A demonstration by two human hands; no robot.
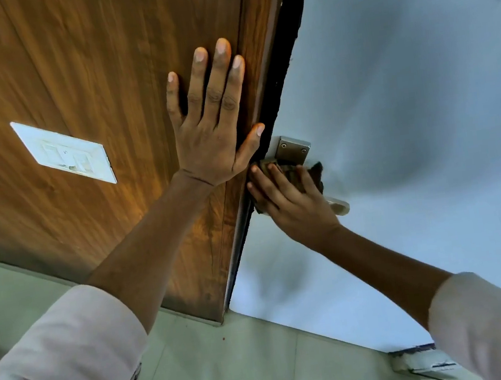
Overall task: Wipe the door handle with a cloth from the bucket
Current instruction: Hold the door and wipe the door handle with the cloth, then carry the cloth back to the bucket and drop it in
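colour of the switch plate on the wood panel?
White switch plate, slightly smudged; head view.

white switch plate [63,152] on wood-grain panel [76,69], pale tiled floor [220,367]

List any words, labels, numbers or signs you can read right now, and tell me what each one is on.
No text can be read anywhere.
Switch plate on the wooden panel: a small dark mark near its middle, too blurred to read.
Metal handle plate: two screws, no lettering visible.
Cloth under the right hand: no label visible.
Left hand lies flat on the panel and covers no visible writing.
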